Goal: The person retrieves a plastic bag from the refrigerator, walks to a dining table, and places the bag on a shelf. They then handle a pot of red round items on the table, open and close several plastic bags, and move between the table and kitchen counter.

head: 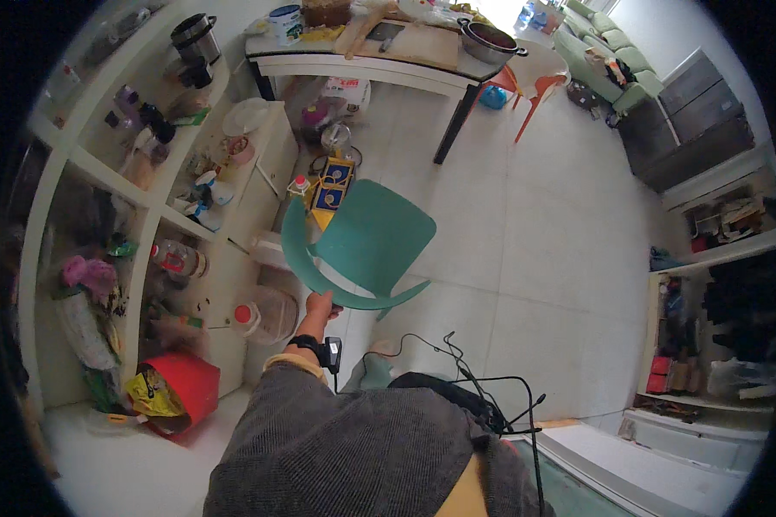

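Note:
My left hand (323, 305) grips the backrest of a green plastic chair (375, 236) by its curved rim, with a black strap and small device on the wrist. The chair stands on the pale tiled floor in front of me, its seat facing away. My right hand is out of view. Beyond the chair's left side lie a blue and yellow box (333, 184) and a bottle with a red cap (299, 185). A large clear plastic jug with a red cap (277, 315) stands left of my forearm.
White shelving (149, 213) full of household items lines the left. A table (375, 70) bearing a cutting board and a metal pot (490, 42) stands ahead. An orange-legged chair (535, 97) and a green sofa (611, 52) are farther off. Black cables (459, 362) hang near my body.

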Demonstrator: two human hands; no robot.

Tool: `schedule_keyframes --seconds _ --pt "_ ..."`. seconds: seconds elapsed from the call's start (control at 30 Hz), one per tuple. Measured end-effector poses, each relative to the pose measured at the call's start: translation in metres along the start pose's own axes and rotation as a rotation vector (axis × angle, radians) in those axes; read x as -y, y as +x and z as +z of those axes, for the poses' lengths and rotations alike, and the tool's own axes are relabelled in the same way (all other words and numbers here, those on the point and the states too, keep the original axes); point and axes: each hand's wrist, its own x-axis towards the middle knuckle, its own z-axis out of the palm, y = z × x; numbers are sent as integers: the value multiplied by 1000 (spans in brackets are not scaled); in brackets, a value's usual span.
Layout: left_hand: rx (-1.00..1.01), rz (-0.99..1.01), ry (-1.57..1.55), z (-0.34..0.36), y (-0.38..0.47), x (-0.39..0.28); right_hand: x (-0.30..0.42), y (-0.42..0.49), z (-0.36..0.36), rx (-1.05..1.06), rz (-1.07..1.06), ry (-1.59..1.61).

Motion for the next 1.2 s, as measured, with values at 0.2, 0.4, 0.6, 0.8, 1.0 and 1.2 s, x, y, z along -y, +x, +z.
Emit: schedule_keyframes --seconds 0.2,0.4,0.6,0.8,1.0,1.2 --pt "-50 30 -54 -4 0 19 92 22 1 41 -35 -31" --pt "-21 -31 -90 -29 -32 53 149 91 -19 160 -129 -23" --pt "-334 -76 -74 -21 -74 66 185 155 -48 315 -264 118" --pt "-534 129 585 6 -86 48 197 198 -97 239 -190 3" --pt "-543 253 663 73 -94 12 211 232 -161 297 173 -46" --pt "-360 101 595 138 -38 2 309 279 -168 131 -20 -109"
